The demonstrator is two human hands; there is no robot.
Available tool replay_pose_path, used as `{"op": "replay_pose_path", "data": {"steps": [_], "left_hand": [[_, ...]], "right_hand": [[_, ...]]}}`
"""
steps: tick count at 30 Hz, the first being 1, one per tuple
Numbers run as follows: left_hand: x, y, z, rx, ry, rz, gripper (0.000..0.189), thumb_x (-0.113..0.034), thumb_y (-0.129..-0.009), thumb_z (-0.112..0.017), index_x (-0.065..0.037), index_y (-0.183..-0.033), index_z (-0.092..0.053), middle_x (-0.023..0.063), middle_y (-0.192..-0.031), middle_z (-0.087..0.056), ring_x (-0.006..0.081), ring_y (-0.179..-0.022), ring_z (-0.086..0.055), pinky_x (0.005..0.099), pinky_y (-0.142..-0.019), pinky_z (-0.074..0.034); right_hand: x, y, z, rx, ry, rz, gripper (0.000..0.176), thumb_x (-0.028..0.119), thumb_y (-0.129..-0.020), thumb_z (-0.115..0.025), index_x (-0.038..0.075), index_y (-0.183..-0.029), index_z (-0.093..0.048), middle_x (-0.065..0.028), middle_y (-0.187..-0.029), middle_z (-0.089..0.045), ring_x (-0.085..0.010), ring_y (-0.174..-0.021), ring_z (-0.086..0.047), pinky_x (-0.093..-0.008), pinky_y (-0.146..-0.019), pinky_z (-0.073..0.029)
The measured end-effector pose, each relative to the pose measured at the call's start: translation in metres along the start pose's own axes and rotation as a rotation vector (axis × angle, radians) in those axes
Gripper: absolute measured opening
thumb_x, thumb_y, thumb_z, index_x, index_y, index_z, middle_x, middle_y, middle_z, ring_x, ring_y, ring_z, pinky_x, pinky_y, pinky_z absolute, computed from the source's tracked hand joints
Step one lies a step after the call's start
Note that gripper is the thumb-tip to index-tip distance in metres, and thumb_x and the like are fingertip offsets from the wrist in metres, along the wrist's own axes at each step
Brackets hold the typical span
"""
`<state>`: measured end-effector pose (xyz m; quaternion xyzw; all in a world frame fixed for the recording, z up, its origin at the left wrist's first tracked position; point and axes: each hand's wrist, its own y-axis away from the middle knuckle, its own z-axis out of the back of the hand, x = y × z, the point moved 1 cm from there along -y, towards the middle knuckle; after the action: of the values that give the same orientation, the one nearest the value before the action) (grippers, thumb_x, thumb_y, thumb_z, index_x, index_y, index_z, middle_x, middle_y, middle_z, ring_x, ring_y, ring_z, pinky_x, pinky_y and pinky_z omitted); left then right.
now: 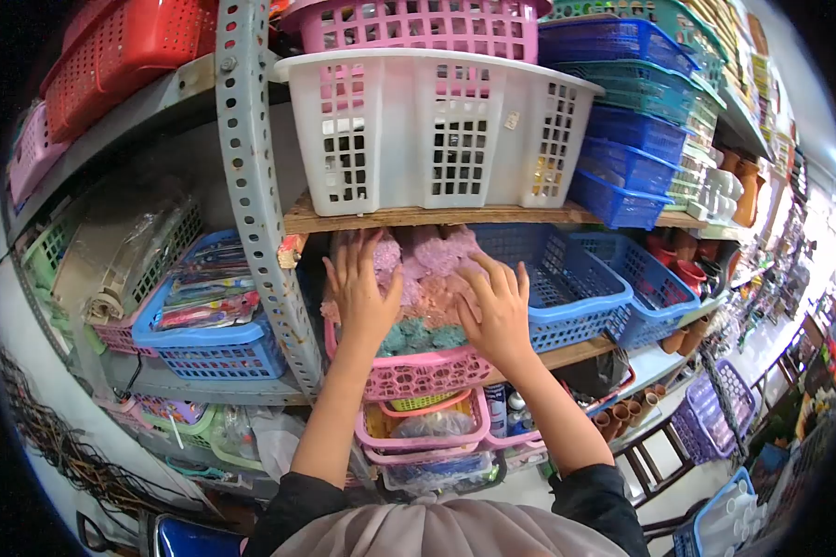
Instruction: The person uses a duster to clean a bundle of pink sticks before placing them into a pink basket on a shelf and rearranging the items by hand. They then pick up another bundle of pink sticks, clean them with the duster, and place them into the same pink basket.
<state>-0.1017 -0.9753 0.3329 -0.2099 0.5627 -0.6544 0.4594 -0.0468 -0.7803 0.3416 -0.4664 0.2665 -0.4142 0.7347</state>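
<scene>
A pink basket (418, 373) on the wooden middle shelf holds fluffy-looking bundles in lilac (437, 258), peach (441, 297) and teal (418, 338). On the left side of the bundles rests my left hand (362, 278), its fingers spread and pointing up. My right hand (497, 306) lies on the right side of them, fingers apart. Both hands touch the bundles, and neither is closed round one. The back of the basket is hidden under the shelf above.
Above is a white basket (409, 139) on a wooden board (344, 220). A metal post (255, 186) stands left. Blue baskets (576, 320) sit right of the pink one; another blue basket (218, 357) holds packets at left. Pink trays (423, 446) are below.
</scene>
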Motion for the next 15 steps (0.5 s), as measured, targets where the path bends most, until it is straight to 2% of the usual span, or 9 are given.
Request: {"op": "replay_pose_path", "data": {"steps": [1, 2, 3, 6, 9, 10, 11, 14, 15], "left_hand": [[-0.001, 0.0, 0.001, 0.011, 0.022, -0.004, 0.05, -0.023, -0.082, -0.066, -0.008, -0.128, -0.05, 0.0159, -0.134, -0.048, 0.0395, -0.129, -0.037, 0.0597, -0.111, -0.018], [-0.001, 0.0, 0.003, -0.019, 0.031, -0.043, 0.049, -0.021, -0.083, -0.065, -0.008, -0.128, -0.05, 0.0154, -0.135, -0.048, 0.0395, -0.129, -0.037, 0.0594, -0.111, -0.017], [-0.002, 0.001, 0.003, -0.05, 0.042, -0.081, 0.048, -0.02, -0.083, -0.064, -0.009, -0.128, -0.051, 0.0148, -0.135, -0.047, 0.0395, -0.129, -0.037, 0.059, -0.112, -0.017], [-0.025, 0.0, 0.023, -0.016, 0.091, -0.141, 0.035, -0.013, -0.084, -0.06, -0.011, -0.119, -0.059, 0.0123, -0.136, -0.048, 0.0359, -0.131, -0.037, 0.0569, -0.112, -0.017], [-0.057, 0.02, 0.029, -0.033, 0.308, -0.157, 0.025, -0.01, -0.084, -0.06, -0.009, -0.108, -0.064, 0.0126, -0.138, -0.048, 0.0355, -0.132, -0.037, 0.0533, -0.112, -0.02], [-0.073, 0.029, 0.031, -0.027, 0.369, -0.161, 0.023, -0.009, -0.084, -0.059, -0.009, -0.106, -0.064, 0.0129, -0.136, -0.05, 0.0358, -0.131, -0.038, 0.0528, -0.111, -0.022], [-0.089, 0.041, 0.031, -0.019, 0.431, -0.162, 0.022, -0.008, -0.084, -0.059, -0.008, -0.104, -0.065, 0.0131, -0.134, -0.051, 0.0361, -0.13, -0.039, 0.0523, -0.11, -0.023], [-0.141, 0.078, 0.016, 0.067, 0.631, -0.216, 0.019, -0.007, -0.083, -0.058, -0.008, -0.101, -0.065, 0.0125, -0.13, -0.054, 0.0366, -0.129, -0.041, 0.0513, -0.109, -0.025], [-0.16, 0.092, 0.01, 0.082, 0.671, -0.223, 0.019, -0.007, -0.083, -0.058, -0.008, -0.101, -0.065, 0.0125, -0.13, -0.054, 0.0366, -0.129, -0.041, 0.0513, -0.109, -0.025]], "right_hand": [[0.001, 0.008, 0.01, 0.03, -0.069, -0.013, 0.034, 0.018, -0.08, -0.066, 0.011, -0.113, -0.058, -0.0103, -0.123, -0.052, -0.03, -0.116, -0.049, -0.0611, -0.104, -0.026], [0.001, 0.018, 0.019, 0.05, -0.062, -0.021, 0.031, 0.017, -0.08, -0.065, 0.01, -0.11, -0.059, -0.0107, -0.122, -0.053, -0.0309, -0.114, -0.05, -0.0538, -0.1, -0.033], [0.001, 0.028, 0.028, 0.055, -0.039, -0.037, 0.031, 0.017, -0.08, -0.065, 0.01, -0.11, -0.059, -0.0107, -0.122, -0.053, -0.0309, -0.114, -0.05, -0.0538, -0.1, -0.033], [0.001, 0.06, 0.055, 0.176, -0.236, -0.122, 0.029, 0.009, -0.077, -0.065, 0.007, -0.106, -0.062, -0.0135, -0.119, -0.056, -0.0328, -0.112, -0.053, -0.0409, -0.093, -0.041], [0.0, 0.096, 0.086, 0.219, -0.285, -0.204, 0.02, 0.009, -0.081, -0.063, 0.005, -0.101, -0.063, -0.0134, -0.106, -0.062, -0.0323, -0.101, -0.058, -0.0405, -0.086, -0.045], [0.0, 0.109, 0.096, 0.175, -0.273, -0.22, 0.015, 0.012, -0.082, -0.064, 0.003, -0.095, -0.062, -0.0136, -0.096, -0.062, -0.0332, -0.088, -0.059, -0.0407, -0.075, -0.047], [0.001, 0.121, 0.109, 0.211, -0.275, -0.28, 0.014, 0.012, -0.085, -0.063, 0.003, -0.094, -0.062, -0.0144, -0.09, -0.062, -0.0338, -0.083, -0.06, -0.0411, -0.072, -0.047], [0.0, 0.158, 0.144, 0.239, -0.254, -0.45, 0.012, 0.014, -0.087, -0.062, 0.004, -0.092, -0.063, -0.0134, -0.083, -0.062, -0.032, -0.078, -0.062, -0.0409, -0.069, -0.048], [-0.004, 0.172, 0.155, 0.246, -0.215, -0.447, 0.012, 0.015, -0.087, -0.062, 0.004, -0.092, -0.063, -0.0132, -0.081, -0.061, -0.031, -0.076, -0.062, -0.0408, -0.067, -0.048]]}}
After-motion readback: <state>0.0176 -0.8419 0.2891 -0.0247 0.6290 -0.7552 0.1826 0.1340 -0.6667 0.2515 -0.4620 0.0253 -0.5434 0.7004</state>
